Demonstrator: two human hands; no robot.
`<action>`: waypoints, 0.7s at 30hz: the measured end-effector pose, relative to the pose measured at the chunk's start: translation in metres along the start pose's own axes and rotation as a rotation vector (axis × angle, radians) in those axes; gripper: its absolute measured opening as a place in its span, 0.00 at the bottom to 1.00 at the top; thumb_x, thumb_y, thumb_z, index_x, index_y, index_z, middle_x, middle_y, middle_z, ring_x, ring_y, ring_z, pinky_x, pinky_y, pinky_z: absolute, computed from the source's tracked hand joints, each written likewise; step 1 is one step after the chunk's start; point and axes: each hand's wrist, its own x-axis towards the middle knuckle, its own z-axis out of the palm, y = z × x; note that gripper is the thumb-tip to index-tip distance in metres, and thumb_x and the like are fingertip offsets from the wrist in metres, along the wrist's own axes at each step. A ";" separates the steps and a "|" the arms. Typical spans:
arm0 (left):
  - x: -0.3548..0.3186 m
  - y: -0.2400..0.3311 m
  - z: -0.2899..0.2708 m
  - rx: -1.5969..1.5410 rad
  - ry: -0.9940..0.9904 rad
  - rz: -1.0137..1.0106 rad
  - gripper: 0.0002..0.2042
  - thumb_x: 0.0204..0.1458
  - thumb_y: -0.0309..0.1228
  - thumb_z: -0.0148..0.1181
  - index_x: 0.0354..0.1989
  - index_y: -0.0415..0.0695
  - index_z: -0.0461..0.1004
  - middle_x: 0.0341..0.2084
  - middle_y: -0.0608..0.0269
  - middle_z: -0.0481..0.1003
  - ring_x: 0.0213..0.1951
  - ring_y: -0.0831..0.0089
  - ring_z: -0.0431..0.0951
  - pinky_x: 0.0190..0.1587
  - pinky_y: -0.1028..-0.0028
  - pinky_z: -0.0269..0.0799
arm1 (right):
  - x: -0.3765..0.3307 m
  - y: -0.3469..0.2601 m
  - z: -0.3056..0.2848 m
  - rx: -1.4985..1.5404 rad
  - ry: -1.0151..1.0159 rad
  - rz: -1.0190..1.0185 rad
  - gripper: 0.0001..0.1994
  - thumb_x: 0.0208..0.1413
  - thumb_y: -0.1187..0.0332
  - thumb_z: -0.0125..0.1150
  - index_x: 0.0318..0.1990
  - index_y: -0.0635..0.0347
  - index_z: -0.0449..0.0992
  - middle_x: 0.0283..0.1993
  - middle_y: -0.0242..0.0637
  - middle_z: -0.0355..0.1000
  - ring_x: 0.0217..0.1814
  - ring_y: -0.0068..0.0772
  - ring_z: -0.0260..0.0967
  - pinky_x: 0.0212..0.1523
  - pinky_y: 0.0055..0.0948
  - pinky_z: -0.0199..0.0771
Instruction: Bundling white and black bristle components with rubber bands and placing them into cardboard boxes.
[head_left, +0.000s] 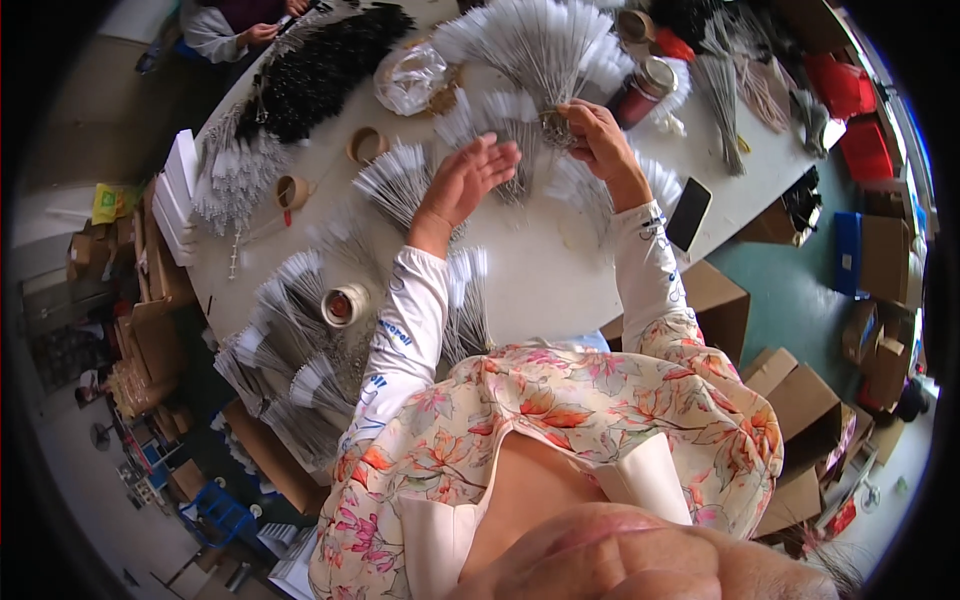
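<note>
My right hand (598,146) is closed, with thumb and fingers pinching the gathered wire ends of a fanned bundle of thin wire-stemmed brushes (540,45) with whitish tips. That bundle spreads away from me at the far middle of the table. To the left of it my left hand (465,185) hovers with fingers stretched out and nothing in it. Beneath my left hand lies another brush bundle (395,185). Smaller bundles (505,125) rest between my hands, and more brushes (285,320) are heaped at the near left around a tape roll (345,305).
The pale table (545,275) also bears black-tipped brushes (335,70), a clear plastic bag (412,78), brown tape rolls (368,146), a dark red can (645,92) and a phone (690,214). Cardboard boxes (800,405) stand at the right. Another person's hand (260,35) shows at the far left.
</note>
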 end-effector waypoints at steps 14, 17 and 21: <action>-0.043 0.035 0.060 -0.735 -0.407 -0.039 0.39 0.43 0.35 0.64 0.57 0.35 0.44 0.38 0.58 0.63 0.33 0.72 0.68 0.35 0.75 0.70 | -0.125 0.014 0.094 -0.775 0.116 -0.823 0.09 0.42 0.72 0.66 0.34 0.57 0.76 0.18 0.29 0.63 0.15 0.22 0.55 0.16 0.23 0.57; -0.051 0.038 0.059 -0.826 -0.420 -0.078 0.36 0.45 0.34 0.61 0.57 0.36 0.45 0.37 0.58 0.63 0.33 0.71 0.68 0.35 0.73 0.70 | -0.128 0.016 0.098 -0.942 0.085 -0.966 0.09 0.41 0.73 0.63 0.34 0.55 0.75 0.19 0.30 0.60 0.16 0.26 0.60 0.17 0.26 0.62; -0.056 0.039 0.055 -0.653 -0.212 -0.023 0.31 0.48 0.34 0.55 0.56 0.33 0.47 0.43 0.50 0.63 0.36 0.67 0.72 0.31 0.72 0.74 | -0.132 0.019 0.107 -1.213 0.089 -1.028 0.12 0.41 0.73 0.58 0.37 0.56 0.72 0.24 0.30 0.61 0.22 0.25 0.65 0.18 0.25 0.66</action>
